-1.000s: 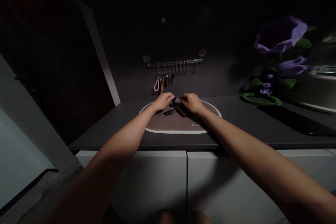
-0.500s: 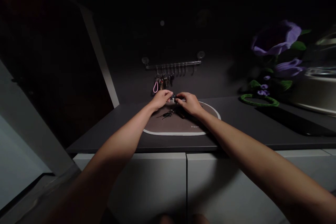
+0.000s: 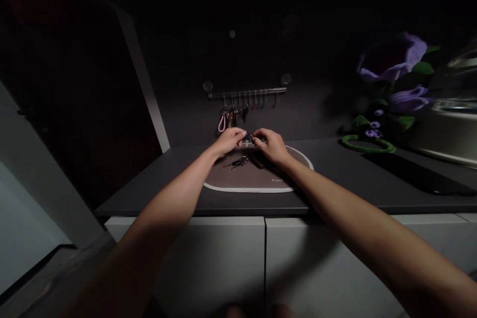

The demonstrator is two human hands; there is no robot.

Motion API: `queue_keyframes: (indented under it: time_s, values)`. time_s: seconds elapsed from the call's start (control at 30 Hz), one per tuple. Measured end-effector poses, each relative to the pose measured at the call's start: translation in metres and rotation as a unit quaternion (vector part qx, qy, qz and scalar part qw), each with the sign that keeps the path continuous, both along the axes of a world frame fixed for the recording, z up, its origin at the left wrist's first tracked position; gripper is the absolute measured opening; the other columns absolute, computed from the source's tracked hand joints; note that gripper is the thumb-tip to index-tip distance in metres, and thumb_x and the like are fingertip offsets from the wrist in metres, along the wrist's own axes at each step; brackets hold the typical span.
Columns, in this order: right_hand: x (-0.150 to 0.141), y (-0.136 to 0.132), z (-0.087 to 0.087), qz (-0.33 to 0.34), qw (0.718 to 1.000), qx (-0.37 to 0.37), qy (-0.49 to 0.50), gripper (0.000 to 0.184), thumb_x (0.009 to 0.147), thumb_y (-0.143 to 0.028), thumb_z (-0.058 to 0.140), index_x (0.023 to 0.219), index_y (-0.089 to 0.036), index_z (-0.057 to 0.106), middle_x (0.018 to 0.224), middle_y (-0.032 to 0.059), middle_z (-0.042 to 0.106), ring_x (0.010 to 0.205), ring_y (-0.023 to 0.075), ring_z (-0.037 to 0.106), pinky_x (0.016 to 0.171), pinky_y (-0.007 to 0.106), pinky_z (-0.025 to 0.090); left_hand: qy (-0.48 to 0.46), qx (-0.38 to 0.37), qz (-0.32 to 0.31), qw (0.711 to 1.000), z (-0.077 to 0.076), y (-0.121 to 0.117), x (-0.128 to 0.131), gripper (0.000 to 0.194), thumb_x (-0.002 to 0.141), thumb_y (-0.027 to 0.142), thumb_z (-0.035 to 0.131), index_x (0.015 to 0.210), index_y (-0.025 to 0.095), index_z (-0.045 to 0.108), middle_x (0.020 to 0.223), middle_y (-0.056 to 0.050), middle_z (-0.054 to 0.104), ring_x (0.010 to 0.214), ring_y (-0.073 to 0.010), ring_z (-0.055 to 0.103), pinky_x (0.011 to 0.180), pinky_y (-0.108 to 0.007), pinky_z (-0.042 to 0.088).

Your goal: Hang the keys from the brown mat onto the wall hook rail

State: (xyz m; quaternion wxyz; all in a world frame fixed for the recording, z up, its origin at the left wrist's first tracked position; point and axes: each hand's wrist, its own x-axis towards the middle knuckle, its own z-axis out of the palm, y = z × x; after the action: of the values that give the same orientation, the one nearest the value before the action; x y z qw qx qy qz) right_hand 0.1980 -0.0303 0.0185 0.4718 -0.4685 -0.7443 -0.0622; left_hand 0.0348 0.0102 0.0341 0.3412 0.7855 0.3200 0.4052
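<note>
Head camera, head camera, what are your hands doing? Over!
Left hand and right hand pinching a small dark-and-silver item. Loose keys and a brown case on the oval mat, just below the hands.

From my station, the mat [image 3: 242, 181] lies on the countertop [image 3: 156, 184] with loose keys [image 3: 237, 162] on it; the key rack [image 3: 246, 91] is at 12 o'clock, artificial flowers [image 3: 391, 58] at 2, a steel pot [image 3: 447, 131] at 3.
</note>
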Motion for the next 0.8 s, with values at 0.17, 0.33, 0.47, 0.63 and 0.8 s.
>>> queue_keyframes:
  time_s: [0.17,0.33,0.47,0.63,0.8]
  values:
    - [0.0,0.0,0.002,-0.008,0.999,0.011,-0.038,0.014,0.077,-0.024,0.053,0.081,-0.017,0.065,0.084,0.0055,0.066,0.081,0.0166,0.057,0.075,0.028,0.04,0.029,0.033,0.037,0.998,0.0,0.001,0.0,0.02,0.081,0.024,0.042,0.068,0.013,0.052,0.049,0.005,0.043,0.046,-0.0066,0.037,0.05,-0.02,0.028]
    - [0.002,-0.001,0.002,0.0,0.999,0.017,-0.034,0.016,0.078,-0.024,0.052,0.079,-0.018,0.067,0.082,0.0056,0.066,0.08,0.0161,0.057,0.075,0.028,0.041,0.048,0.06,0.046,0.996,0.0,0.003,0.0,0.017,0.08,0.021,0.042,0.073,0.013,0.054,0.052,0.005,0.045,0.048,-0.0074,0.039,0.053,-0.021,0.03]
    - [0.003,-0.001,0.002,0.034,0.999,0.018,0.03,0.016,0.077,-0.026,0.053,0.079,-0.019,0.068,0.083,0.005,0.066,0.081,0.0147,0.058,0.075,0.026,0.042,0.052,0.052,0.04,0.997,-0.003,0.007,0.0,0.018,0.081,0.023,0.041,0.074,0.013,0.055,0.05,0.004,0.044,0.048,-0.0079,0.039,0.052,-0.021,0.03]
    - [0.003,0.003,0.001,0.078,0.991,-0.007,0.108,0.018,0.075,-0.032,0.056,0.075,-0.017,0.067,0.082,0.005,0.065,0.081,0.0142,0.058,0.077,0.027,0.043,0.045,0.034,0.014,0.998,-0.006,0.009,0.0,0.018,0.081,0.024,0.041,0.073,0.013,0.053,0.05,0.004,0.044,0.046,-0.0074,0.039,0.049,-0.02,0.029]
    - [0.003,0.009,-0.002,0.108,0.975,-0.063,0.181,0.027,0.074,-0.04,0.055,0.082,-0.016,0.063,0.081,0.0039,0.064,0.077,0.0139,0.057,0.073,0.027,0.043,0.032,0.044,-0.008,0.998,-0.008,0.009,0.002,0.019,0.08,0.027,0.043,0.074,0.013,0.053,0.055,0.003,0.05,0.049,-0.0073,0.043,0.052,-0.02,0.034]
